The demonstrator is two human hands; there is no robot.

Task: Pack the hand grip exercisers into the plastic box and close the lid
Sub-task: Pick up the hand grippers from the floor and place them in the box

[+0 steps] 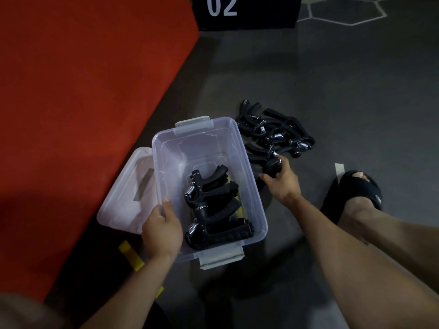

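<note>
Our left hand (162, 227) grasps the near-left rim of the box (240, 148), thumb hooked over the edge and inside. Our right hand (281, 180) is clenched round one exerciser (273, 166) on the floor, just right of the box wall. Three or so packed exercisers (213, 205) already lie in the near half of the box, their handles pointing right and springs to the left. The pile (278, 132) waits on the floor to the far right, next to the box's far-right corner. The lid (129, 193) lies open on the left, leaning against the box. The box's long axis runs near to far, and the free space is its far half, so we judge the held exerciser must travel left over the right wall. The right hand is the nearer one to the pile.
</note>
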